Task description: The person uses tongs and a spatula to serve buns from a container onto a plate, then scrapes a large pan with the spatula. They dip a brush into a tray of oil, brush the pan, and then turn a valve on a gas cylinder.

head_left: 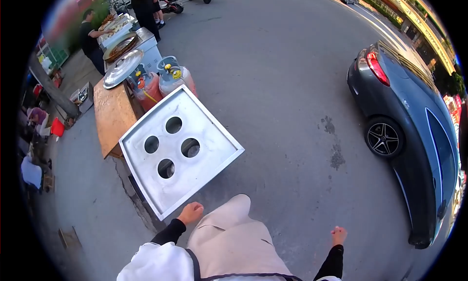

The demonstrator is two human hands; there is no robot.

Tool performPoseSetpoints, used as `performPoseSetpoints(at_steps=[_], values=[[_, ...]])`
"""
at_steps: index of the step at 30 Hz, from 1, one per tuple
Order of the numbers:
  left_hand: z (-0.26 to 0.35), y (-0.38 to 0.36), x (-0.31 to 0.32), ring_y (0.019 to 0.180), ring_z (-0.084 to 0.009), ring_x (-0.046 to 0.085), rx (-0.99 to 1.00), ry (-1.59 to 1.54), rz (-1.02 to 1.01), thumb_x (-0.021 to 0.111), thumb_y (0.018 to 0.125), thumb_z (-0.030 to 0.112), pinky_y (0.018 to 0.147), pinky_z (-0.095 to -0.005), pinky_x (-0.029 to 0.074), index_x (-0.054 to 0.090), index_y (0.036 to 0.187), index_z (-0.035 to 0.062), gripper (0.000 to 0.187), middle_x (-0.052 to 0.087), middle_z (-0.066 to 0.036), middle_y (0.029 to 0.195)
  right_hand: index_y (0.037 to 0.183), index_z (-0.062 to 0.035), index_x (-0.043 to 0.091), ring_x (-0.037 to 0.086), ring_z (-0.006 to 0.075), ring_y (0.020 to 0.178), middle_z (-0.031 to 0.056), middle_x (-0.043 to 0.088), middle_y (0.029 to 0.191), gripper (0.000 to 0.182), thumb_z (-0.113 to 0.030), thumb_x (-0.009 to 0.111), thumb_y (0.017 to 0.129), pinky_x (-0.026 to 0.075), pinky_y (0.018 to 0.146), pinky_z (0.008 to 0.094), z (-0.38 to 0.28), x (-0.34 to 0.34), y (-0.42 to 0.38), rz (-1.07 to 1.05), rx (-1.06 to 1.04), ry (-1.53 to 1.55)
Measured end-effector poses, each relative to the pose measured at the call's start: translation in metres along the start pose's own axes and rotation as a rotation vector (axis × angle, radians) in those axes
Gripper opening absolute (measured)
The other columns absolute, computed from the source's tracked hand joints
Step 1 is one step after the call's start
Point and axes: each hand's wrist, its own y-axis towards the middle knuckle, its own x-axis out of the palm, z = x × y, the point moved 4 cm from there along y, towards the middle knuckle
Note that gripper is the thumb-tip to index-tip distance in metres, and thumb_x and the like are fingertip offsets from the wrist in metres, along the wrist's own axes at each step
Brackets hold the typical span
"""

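Note:
My left hand (190,213) hangs just off the near corner of a square metal stand, with its fingers curled in and no object showing in them. The stand's shiny top (134,161) has a raised rim and several round holes cut through it. Out to the right, over bare pavement, my right hand (338,235) is loosely closed, and nothing shows in it either. Both wrists have black sleeves. Between the hands is the beige apron (234,237) that I wear.
Beyond the stand are a wooden table (112,113), two gas cylinders (146,88) (176,77) and a round metal lid (123,69). People stand by a food stall (114,30) at upper left. A dark car (409,115) is parked on the right.

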Motion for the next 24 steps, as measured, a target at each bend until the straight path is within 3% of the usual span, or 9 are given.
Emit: performPoseSetpoints(at_steps=[3,5,8,13,16,18,21,23,24], values=[[0.032,0.021,0.018,0.068,-0.0180,0.064,-0.004,-0.071,0.128,0.056,0.085,0.024,0.065,-0.0307,0.051,0.061,0.096,-0.0021,0.029,0.066,-0.011,0.075,0.061,-0.0005,0.053,0.046,0.0104,0.047,0.0019,0.050,0.050,0.037,-0.025,0.061,0.087,0.037,0.045,0.0285,-0.160,0.011,0.160,0.045,-0.263,0.113],[0.036,0.048,0.033,0.067,-0.0177,0.064,-0.059,-0.134,0.161,0.056,0.085,0.024,0.064,-0.0306,0.051,0.061,0.096,-0.0021,0.029,0.066,-0.010,0.074,0.060,-0.0028,0.050,0.044,0.0091,0.045,0.0010,0.048,0.050,0.040,-0.028,0.059,0.090,0.034,0.043,0.0265,-0.272,0.033,0.205,0.009,-0.428,0.075],[0.047,0.100,0.054,0.066,-0.0172,0.064,-0.152,-0.240,0.197,0.056,0.085,0.024,0.063,-0.0303,0.051,0.062,0.094,-0.0023,0.029,0.066,-0.010,0.074,0.059,-0.0054,0.048,0.044,0.0083,0.043,0.0010,0.048,0.049,0.043,-0.032,0.056,0.092,0.033,0.042,0.0245,-0.365,0.098,0.241,-0.206,-0.411,0.220],[0.071,0.135,0.092,0.064,-0.0159,0.064,-0.352,-0.325,0.227,0.056,0.082,0.023,0.063,-0.0297,0.051,0.063,0.089,-0.0029,0.028,0.066,-0.008,0.070,0.062,-0.0070,0.048,0.047,0.0093,0.043,0.0026,0.051,0.051,0.041,-0.032,0.049,0.094,0.035,0.042,0.0228,-0.366,0.195,0.302,-0.494,-0.266,0.222],[0.095,0.141,0.109,0.063,-0.0160,0.063,-0.471,-0.487,0.336,0.055,0.080,0.024,0.062,-0.0297,0.051,0.065,0.086,-0.0013,0.028,0.066,-0.008,0.070,0.064,-0.0059,0.048,0.049,0.0128,0.043,0.0053,0.052,0.053,0.037,-0.026,0.046,0.094,0.037,0.040,0.0239,-0.339,0.215,0.359,-0.587,-0.147,0.156],[0.095,0.154,0.123,0.060,-0.0166,0.063,-0.495,-0.496,0.384,0.054,0.081,0.025,0.057,-0.0303,0.050,0.065,0.083,0.0002,0.027,0.066,-0.008,0.069,0.062,-0.0007,0.049,0.056,0.0176,0.046,0.0077,0.051,0.054,0.037,-0.020,0.043,0.093,0.042,0.042,0.0285,-0.348,0.216,0.409,-0.605,-0.051,-0.042],[0.114,0.164,0.156,0.058,-0.0176,0.062,-0.683,-0.672,0.390,0.053,0.081,0.023,0.052,-0.0309,0.050,0.066,0.082,0.0007,0.026,0.065,-0.009,0.068,0.065,0.0018,0.050,0.055,0.0193,0.045,0.0097,0.053,0.059,0.034,-0.017,0.041,0.092,0.043,0.042,0.0292,-0.395,0.250,0.517,-0.642,-0.074,-0.064],[0.138,0.179,0.174,0.055,-0.0176,0.061,-0.802,-0.820,0.587,0.051,0.081,0.022,0.048,-0.0307,0.049,0.066,0.077,0.0012,0.026,0.063,-0.009,0.064,0.071,-0.0001,0.049,0.054,0.0194,0.046,0.0091,0.054,0.063,0.024,-0.012,0.043,0.091,0.039,0.039,0.0282,-0.472,0.296,0.571,-0.685,-0.045,0.167],[0.157,0.190,0.190,0.055,-0.0176,0.061,-0.821,-0.849,0.608,0.051,0.081,0.022,0.048,-0.0307,0.049,0.066,0.077,0.0012,0.026,0.063,-0.009,0.064,0.072,0.0014,0.050,0.056,0.0197,0.047,0.0098,0.054,0.066,0.022,-0.010,0.042,0.089,0.040,0.040,0.0281,-0.522,0.325,0.587,-0.729,-0.155,0.092]])
